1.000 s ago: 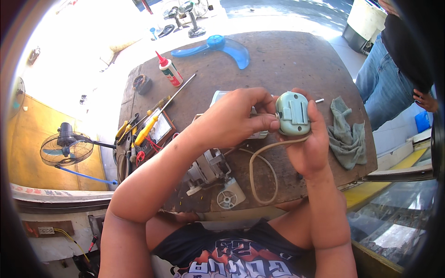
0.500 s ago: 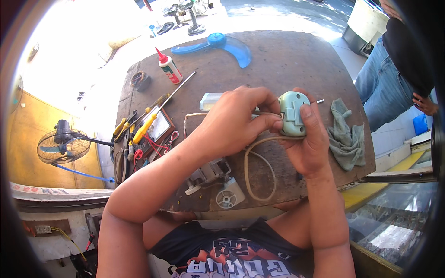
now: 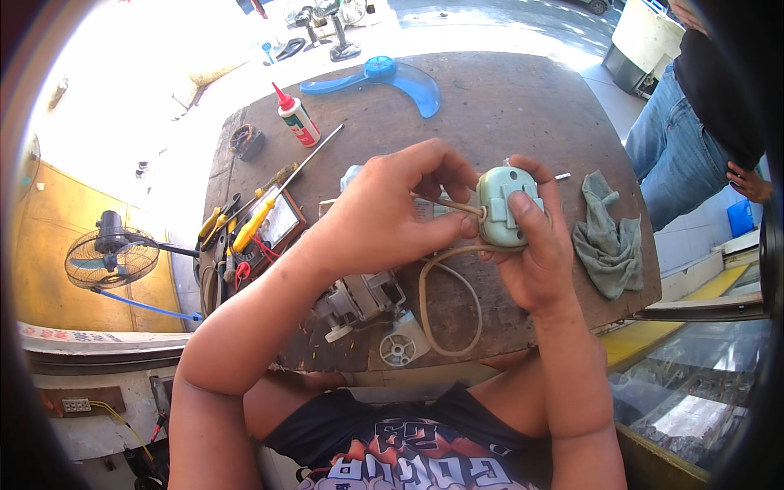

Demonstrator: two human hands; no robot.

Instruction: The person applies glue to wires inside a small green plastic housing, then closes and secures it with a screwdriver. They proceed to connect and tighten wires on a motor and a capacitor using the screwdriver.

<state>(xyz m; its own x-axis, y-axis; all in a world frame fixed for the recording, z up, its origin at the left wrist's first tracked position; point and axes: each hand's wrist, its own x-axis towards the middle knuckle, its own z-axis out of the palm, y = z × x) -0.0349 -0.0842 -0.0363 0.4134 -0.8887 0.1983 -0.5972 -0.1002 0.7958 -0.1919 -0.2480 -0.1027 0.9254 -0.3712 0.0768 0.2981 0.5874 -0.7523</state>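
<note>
Right hand (image 3: 539,257) around smooth, rounded green plastic housing (image 3: 499,198)

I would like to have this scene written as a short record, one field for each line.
Left hand: open, tan cord showing in its gap
Right hand: holds pale green housing
Cord meets: housing's left side
Table: blue fan blade, red-capped bottle, yellow-handled screwdriver, cloth
Left of table: caged fan
Right of table: person in jeans
</note>
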